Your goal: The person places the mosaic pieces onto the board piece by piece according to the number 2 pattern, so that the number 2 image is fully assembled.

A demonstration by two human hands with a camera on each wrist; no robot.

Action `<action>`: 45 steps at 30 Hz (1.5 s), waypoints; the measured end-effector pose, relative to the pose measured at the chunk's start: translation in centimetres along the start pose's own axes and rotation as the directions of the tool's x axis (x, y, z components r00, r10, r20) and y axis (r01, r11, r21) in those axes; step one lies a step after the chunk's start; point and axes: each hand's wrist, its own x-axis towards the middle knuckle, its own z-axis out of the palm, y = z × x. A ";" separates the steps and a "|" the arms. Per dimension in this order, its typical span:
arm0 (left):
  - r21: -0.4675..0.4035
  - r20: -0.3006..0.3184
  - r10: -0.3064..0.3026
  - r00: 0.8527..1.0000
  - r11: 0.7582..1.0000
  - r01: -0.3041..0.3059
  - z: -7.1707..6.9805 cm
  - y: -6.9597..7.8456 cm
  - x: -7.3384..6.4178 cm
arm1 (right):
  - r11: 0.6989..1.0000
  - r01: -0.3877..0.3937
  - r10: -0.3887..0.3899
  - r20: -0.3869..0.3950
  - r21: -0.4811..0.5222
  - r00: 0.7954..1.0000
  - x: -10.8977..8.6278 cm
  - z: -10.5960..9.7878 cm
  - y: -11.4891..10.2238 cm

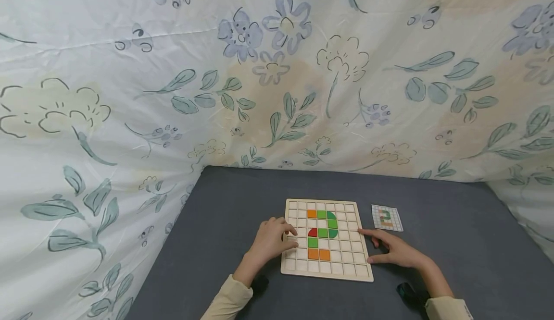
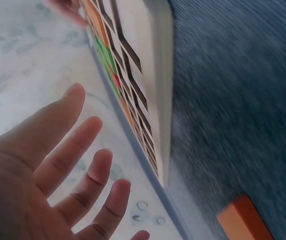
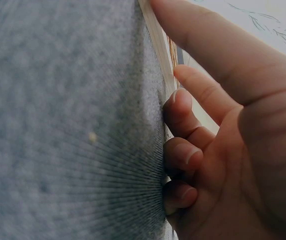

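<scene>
A square wooden grid board (image 1: 320, 276) lies on the dark table. Green, orange and red pieces make a "2"-like figure in its cells, with squares such as the green square (image 1: 322, 233) and quarter-rounds such as the red quarter-round (image 1: 313, 232). Over the board's left edge hovers my left hand (image 1: 271, 237), thumb and fingers spread with nothing between them. My right hand (image 1: 397, 251) touches the right edge with thumb and forefinger; in the right wrist view its other fingers (image 3: 183, 152) bend loosely beside the board's edge (image 3: 158, 42).
A small printed card (image 1: 387, 218) with a similar coloured figure lies right of the board. The left wrist view shows an orange block (image 2: 245, 220) on the table beside the board. Flowered cloth (image 1: 277, 108) hangs behind and at the sides of the table (image 1: 242, 190).
</scene>
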 end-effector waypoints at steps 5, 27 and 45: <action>-0.030 -0.010 -0.019 1.000 0.999 0.018 -0.5 -1.0 -0.6 | 1.000 -0.010 0.010 0.000 0.002 1.000 -0.1 0.0 0.0; 0.023 0.031 -0.080 0.996 0.997 0.079 -1.3 -4.6 -3.0 | 0.999 0.032 -0.032 -0.008 0.000 0.999 -0.1 0.0 -0.2; 0.056 0.109 -0.057 0.992 0.997 0.051 -2.3 -6.2 -4.8 | 1.000 0.024 -0.024 -0.003 0.013 1.000 0.1 0.0 -0.1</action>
